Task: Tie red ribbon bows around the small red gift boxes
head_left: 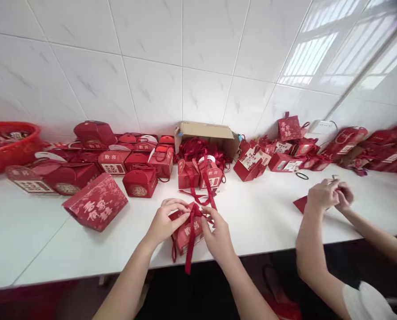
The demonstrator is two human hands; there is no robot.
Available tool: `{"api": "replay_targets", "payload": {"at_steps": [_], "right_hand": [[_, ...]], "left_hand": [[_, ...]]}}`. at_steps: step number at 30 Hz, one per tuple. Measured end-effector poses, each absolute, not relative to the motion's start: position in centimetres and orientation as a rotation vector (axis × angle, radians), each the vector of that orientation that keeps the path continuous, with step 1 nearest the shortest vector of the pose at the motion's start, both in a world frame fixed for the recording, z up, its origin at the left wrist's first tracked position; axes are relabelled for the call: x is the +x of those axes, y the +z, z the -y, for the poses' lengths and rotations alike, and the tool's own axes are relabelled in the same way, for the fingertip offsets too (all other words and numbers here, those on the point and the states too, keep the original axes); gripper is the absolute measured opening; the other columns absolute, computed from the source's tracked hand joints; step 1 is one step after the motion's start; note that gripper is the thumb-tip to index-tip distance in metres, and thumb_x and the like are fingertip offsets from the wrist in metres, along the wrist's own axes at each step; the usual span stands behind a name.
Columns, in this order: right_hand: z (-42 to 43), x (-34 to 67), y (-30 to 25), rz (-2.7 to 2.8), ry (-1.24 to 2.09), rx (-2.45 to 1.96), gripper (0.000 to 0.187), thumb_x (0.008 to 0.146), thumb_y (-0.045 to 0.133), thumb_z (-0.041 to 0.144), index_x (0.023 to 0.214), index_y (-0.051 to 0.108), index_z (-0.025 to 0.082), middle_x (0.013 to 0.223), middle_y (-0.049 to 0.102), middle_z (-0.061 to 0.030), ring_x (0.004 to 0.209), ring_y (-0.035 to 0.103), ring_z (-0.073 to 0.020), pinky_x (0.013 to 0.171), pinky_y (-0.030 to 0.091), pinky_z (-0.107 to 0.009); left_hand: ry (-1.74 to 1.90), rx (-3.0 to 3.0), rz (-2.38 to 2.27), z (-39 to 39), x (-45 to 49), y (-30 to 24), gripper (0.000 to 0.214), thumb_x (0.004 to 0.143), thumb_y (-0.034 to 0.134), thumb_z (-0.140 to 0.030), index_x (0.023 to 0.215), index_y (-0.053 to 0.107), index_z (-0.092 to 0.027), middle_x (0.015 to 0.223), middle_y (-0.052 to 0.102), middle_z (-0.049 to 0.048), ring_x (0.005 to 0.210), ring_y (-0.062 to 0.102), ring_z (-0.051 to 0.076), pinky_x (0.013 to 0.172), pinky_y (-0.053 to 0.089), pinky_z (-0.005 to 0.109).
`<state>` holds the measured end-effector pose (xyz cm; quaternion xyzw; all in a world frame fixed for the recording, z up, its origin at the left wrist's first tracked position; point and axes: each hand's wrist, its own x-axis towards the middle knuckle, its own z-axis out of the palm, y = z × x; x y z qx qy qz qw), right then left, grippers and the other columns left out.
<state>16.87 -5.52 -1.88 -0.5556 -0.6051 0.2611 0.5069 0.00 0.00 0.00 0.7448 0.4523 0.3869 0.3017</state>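
A small red gift box [185, 232] with pale lettering stands near the table's front edge, between my two hands. Red ribbon [192, 238] is looped at its top, and one tail hangs down the front past the table edge. My left hand [167, 220] pinches the ribbon at the top left of the box. On the other side my right hand [216, 231] has thumb and finger closed on the ribbon near the knot. Just behind, two more red boxes [210, 174] stand with ribbon trailing from them toward my hands.
A cardboard carton [206, 130] of red ribbons lies against the tiled wall. Several red boxes [140, 182] crowd the left, beside a red basket [14, 153]. A larger red box [96, 202] lies tilted. At right, a co-worker's hands [330, 194] work above a red piece [300, 204].
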Motion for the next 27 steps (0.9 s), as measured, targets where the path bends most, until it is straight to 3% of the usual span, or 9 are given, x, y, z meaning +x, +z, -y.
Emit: {"api": "replay_targets", "payload": {"at_steps": [6, 13, 18, 22, 27], "right_hand": [[5.1, 18.1, -1.1, 1.686, 0.479, -1.421, 0.024, 0.082, 0.053, 0.015, 0.102, 0.066, 0.014, 0.085, 0.065, -0.0086, 0.081, 0.059, -0.022, 0.079, 0.049, -0.038], [4.9, 18.2, -0.6, 1.683, 0.62, -1.378, 0.036, 0.085, 0.049, 0.013, 0.12, 0.053, 0.015, 0.083, 0.064, -0.0044, 0.078, 0.061, -0.0185, 0.077, 0.049, -0.033], [6.3, 18.2, 1.4, 1.758, 0.583, -1.383, 0.033, 0.086, 0.049, 0.014, 0.119, 0.055, 0.018, 0.088, 0.064, -0.0057, 0.074, 0.06, -0.0177, 0.07, 0.049, -0.031], [7.0, 18.3, 3.5, 1.813, 0.742, -1.37, 0.029, 0.087, 0.055, 0.027, 0.116, 0.057, 0.022, 0.074, 0.064, -0.0009, 0.064, 0.059, -0.0154, 0.065, 0.05, -0.029], [4.3, 18.5, 3.3, 1.812, 0.707, -1.389, 0.036, 0.088, 0.054, 0.029, 0.122, 0.055, 0.018, 0.108, 0.065, -0.0108, 0.078, 0.062, -0.0169, 0.07, 0.052, -0.031]], "left_hand": [[0.956, 1.993, -1.202, 0.4, -0.1, 0.8, 0.01, 0.078, 0.061, -0.029, 0.075, 0.066, -0.021, 0.084, 0.066, 0.004, 0.091, 0.058, 0.022, 0.088, 0.044, 0.036], [0.879, 1.963, -1.205, 0.7, -0.2, 1.5, 0.012, 0.081, 0.058, -0.03, 0.078, 0.063, -0.02, 0.084, 0.063, 0.0017, 0.081, 0.06, 0.017, 0.076, 0.046, 0.03], [0.865, 1.95, -1.201, 0.8, -0.2, 1.6, 0.011, 0.081, 0.058, -0.03, 0.079, 0.064, -0.02, 0.083, 0.062, 0.0011, 0.079, 0.059, 0.017, 0.074, 0.047, 0.029], [0.817, 1.959, -1.168, 0.6, -0.4, 1.7, 0.012, 0.081, 0.058, -0.03, 0.084, 0.066, -0.021, 0.086, 0.062, 0.0021, 0.081, 0.061, 0.018, 0.076, 0.048, 0.03], [0.779, 2.047, -1.091, 0.1, -0.8, 2.1, 0.016, 0.079, 0.056, -0.022, 0.091, 0.067, -0.021, 0.092, 0.063, 0.0035, 0.087, 0.062, 0.018, 0.083, 0.048, 0.032]]}}
